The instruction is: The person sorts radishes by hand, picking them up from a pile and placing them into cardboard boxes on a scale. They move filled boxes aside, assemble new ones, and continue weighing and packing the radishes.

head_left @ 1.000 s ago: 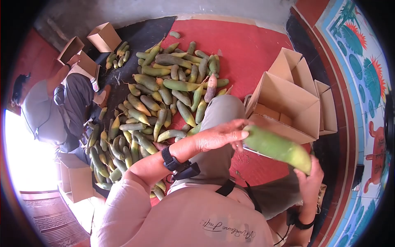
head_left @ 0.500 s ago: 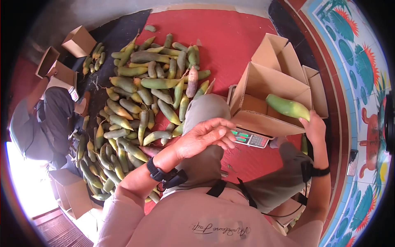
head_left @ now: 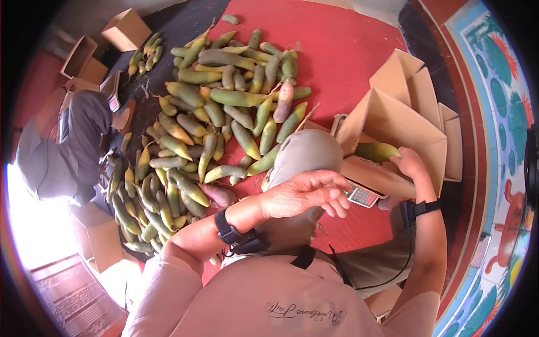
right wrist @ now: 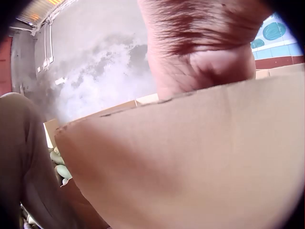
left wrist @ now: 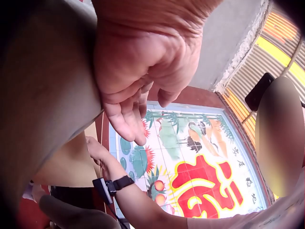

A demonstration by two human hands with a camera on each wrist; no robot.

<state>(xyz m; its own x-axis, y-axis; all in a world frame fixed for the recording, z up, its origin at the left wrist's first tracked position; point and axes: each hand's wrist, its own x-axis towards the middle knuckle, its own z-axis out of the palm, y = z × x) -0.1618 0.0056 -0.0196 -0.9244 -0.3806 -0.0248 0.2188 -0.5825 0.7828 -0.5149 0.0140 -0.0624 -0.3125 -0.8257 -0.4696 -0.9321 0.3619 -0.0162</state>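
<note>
My right hand (head_left: 411,163) grips the pale end of a long green radish (head_left: 371,151), lowered inside an open cardboard box (head_left: 429,132) in the head view. The radish's far end is partly hidden by the box's front wall. From the right wrist, the hand's heel shows over the box's edge, fingers hidden behind the cardboard wall (right wrist: 190,157). My left hand (head_left: 306,194) hovers empty by the raised knee, fingers loosely bent; the left wrist view shows its palm (left wrist: 143,57) with nothing in it. Under the box, a digital scale (head_left: 362,196) shows its keypad.
A large heap of green radishes (head_left: 185,149) covers the floor to the left, with a purplish one (head_left: 284,101) on its right side. More boxes (head_left: 401,76) stand behind the working box. Another person (head_left: 62,146) sits at far left near boxes and a second scale (head_left: 112,92).
Both hands held the radish at first. The left hand let go and stayed over the knee, while the right carried the radish over the box and down into it.
</note>
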